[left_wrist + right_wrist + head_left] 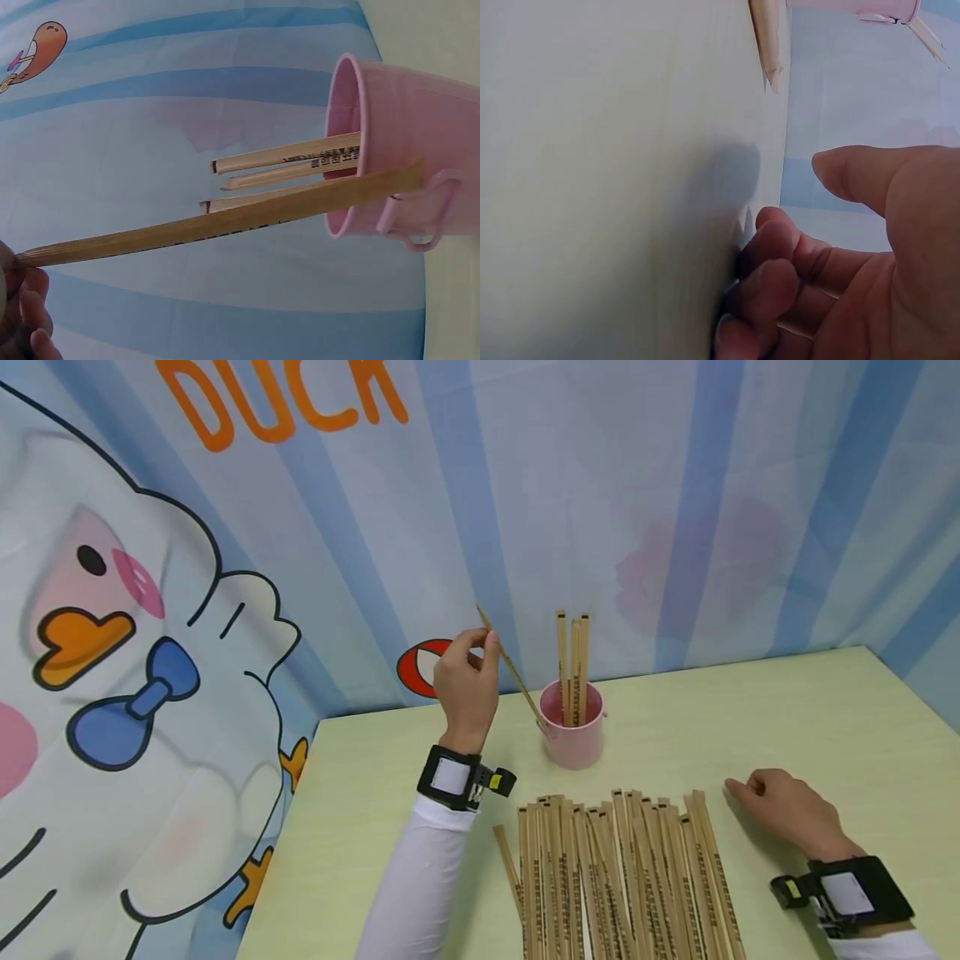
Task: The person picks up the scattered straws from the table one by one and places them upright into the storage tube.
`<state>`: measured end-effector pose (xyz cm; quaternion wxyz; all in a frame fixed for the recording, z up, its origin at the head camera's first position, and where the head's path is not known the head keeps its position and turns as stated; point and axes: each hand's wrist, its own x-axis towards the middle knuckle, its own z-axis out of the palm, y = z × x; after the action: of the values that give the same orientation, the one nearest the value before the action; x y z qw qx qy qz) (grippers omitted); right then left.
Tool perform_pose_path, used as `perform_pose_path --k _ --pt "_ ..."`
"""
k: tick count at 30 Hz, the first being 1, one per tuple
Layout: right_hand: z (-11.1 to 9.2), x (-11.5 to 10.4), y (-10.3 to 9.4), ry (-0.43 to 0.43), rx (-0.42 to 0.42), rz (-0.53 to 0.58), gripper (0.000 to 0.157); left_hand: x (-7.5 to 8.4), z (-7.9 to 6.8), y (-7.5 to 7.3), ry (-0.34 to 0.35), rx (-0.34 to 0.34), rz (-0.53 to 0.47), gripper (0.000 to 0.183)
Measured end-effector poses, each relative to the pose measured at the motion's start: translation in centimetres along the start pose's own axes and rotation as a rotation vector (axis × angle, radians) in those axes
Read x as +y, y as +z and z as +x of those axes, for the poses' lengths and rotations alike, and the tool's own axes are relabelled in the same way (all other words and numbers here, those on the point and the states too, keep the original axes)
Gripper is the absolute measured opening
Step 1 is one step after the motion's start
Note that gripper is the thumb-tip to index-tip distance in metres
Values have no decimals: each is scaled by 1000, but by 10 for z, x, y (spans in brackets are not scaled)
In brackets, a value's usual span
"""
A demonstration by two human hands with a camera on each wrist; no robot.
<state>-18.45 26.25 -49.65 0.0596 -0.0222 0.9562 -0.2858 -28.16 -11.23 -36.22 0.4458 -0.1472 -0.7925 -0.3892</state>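
My left hand [468,689] pinches the upper end of a paper-wrapped pair of chopsticks [515,672] between thumb and fingers. They slant down to the right, the lower end at the near-left side of a small pink bucket [573,747]. In the left wrist view this end overlaps the outside of the bucket [412,112] near its handle [442,210]. Several other wrapped chopsticks [575,660] stand upright inside the bucket. My right hand [791,814], loosely curled and holding nothing, rests on the table right of a wide row of wrapped chopsticks [622,877].
The pale yellow table [825,710] runs back to a blue striped cloth backdrop [585,485] with a cartoon duck. One wrapped pair of chopsticks [507,864] lies askew at the row's left edge. The bucket stands near the table's back edge.
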Motion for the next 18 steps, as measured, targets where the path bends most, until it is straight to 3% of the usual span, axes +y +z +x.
perform_pose_path --k 5,12,15,18 --pt "1 1 0 1 1 1 46 -2 -4 5 -41 -9 -19 21" --pt "1 -1 0 11 1 -3 47 11 14 -3 -6 112 -151 21" --pt "0 -1 -1 14 -3 -4 47 14 19 -2 7 113 -143 21" --pt "0 -1 -1 17 -9 -4 47 10 16 4 -7 68 -85 22"
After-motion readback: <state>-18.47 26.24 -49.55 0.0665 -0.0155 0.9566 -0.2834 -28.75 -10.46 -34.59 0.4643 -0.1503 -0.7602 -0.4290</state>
